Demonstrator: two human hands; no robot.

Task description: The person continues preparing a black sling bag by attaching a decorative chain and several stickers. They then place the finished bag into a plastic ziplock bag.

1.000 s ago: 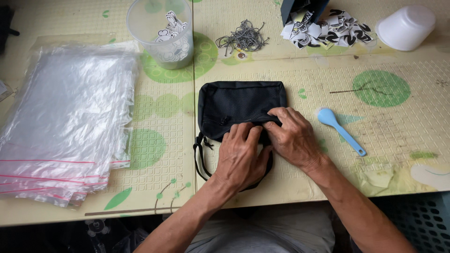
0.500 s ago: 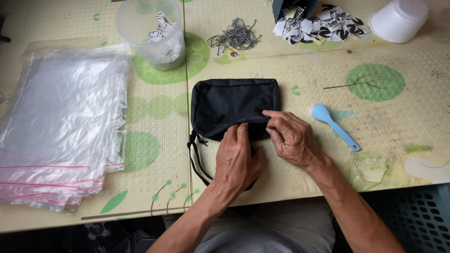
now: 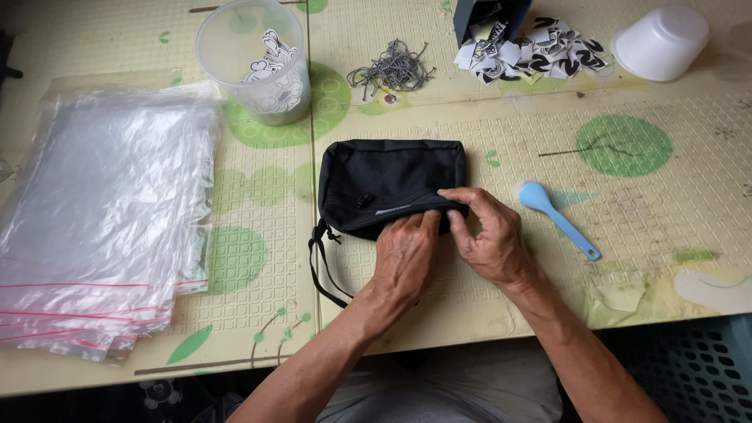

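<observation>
I have both hands on the black woven-fabric pouch (image 3: 388,184), which lies flat near the middle of the embossed, green-spotted table mat (image 3: 642,204): my left hand (image 3: 406,258) presses its lower edge with fingers close together, and my right hand (image 3: 489,239) pinches that edge between thumb and fingers. A clear plastic tub (image 3: 254,63) behind it holds black-and-white printed tags. A stack of glossy clear bags with red-lined edges (image 3: 102,219) lies far left, a pale blue plastic spoon (image 3: 556,219) just right.
</observation>
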